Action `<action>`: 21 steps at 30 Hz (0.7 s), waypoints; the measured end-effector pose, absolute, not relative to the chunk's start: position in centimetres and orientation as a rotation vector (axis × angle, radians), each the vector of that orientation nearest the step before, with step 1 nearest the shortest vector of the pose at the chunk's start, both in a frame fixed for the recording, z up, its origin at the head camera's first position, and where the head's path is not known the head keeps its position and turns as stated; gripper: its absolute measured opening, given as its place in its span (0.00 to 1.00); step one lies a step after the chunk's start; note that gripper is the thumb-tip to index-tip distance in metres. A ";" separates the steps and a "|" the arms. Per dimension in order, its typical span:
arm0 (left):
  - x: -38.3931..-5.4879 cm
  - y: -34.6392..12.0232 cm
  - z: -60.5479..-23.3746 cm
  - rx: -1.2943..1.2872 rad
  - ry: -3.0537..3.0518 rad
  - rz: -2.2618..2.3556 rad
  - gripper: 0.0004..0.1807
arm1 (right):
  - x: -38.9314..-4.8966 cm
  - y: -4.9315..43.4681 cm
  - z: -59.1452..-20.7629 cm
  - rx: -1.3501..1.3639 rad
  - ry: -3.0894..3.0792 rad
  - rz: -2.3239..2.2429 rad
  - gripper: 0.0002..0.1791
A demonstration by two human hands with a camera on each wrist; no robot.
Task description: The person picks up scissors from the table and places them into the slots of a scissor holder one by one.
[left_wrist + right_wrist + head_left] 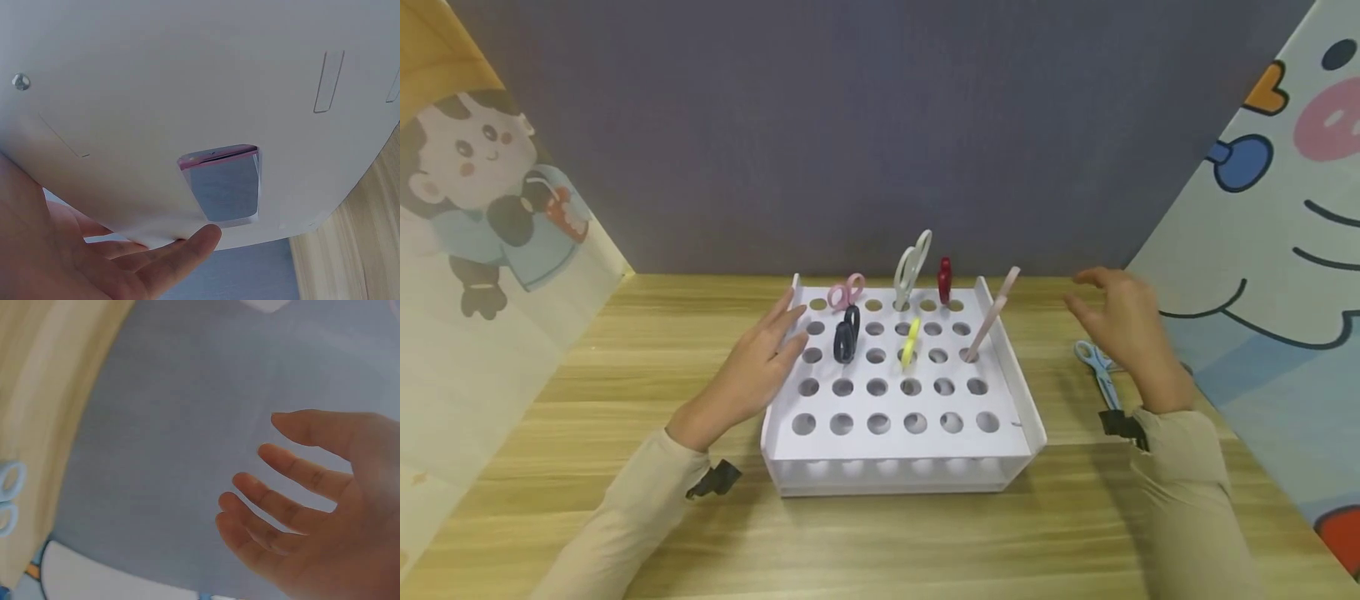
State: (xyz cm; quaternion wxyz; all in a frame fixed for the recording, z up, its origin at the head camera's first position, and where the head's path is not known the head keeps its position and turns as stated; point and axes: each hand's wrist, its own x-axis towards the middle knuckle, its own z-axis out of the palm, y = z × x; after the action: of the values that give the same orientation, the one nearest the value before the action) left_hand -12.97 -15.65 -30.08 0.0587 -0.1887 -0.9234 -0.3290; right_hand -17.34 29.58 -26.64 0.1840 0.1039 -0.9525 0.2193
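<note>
A white rack [895, 406] with rows of round holes stands on the wooden table. My left hand [752, 367] rests against its left side panel, fingers fairly straight; the left wrist view shows that panel [144, 112] close up, with the thumb near its cutout. Off to the right, my right hand [1120, 329] hovers with nothing in it, its fingers loosely bent and apart. Light blue scissors [1105, 383] lie on the table below it, partly hidden by the hand and wrist. Their handle loops [9, 497] show at the left edge of the right wrist view.
In the rack stand pink scissors [847, 292], black-handled scissors [846, 336], white-handled scissors [912, 271], a red-handled item [944, 282], a yellow-handled item [911, 343] and a slanted pale pink stick [992, 315]. A grey wall [880, 133] rises behind, cartoon panels at both sides.
</note>
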 end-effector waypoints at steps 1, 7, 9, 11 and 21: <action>-13.0 -15.7 -30.1 -0.573 -2.795 -0.997 0.29 | -17.6 29.9 -26.9 0.280 -2.700 0.624 0.20; -13.2 -15.9 -30.2 -0.573 -2.789 -0.993 0.29 | -18.8 31.9 -28.4 0.235 -2.771 0.610 0.22; -13.2 -15.9 -30.1 -0.570 -2.792 -0.995 0.29 | -19.1 32.5 -29.0 0.218 -2.802 0.596 0.23; -13.2 -15.8 -30.1 -0.564 -2.797 -1.002 0.29 | -19.5 33.0 -29.6 0.202 -2.834 0.582 0.24; -13.2 -15.8 -30.2 -0.571 -2.805 -1.006 0.29 | -20.5 36.0 -32.8 0.149 -3.030 0.534 0.31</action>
State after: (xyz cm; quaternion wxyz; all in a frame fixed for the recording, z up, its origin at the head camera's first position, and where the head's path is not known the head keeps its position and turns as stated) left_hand -13.19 -15.77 -30.16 0.0535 -0.1880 -0.9231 -0.3312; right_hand -20.48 36.01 -32.77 0.0304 0.0485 -0.9832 0.1733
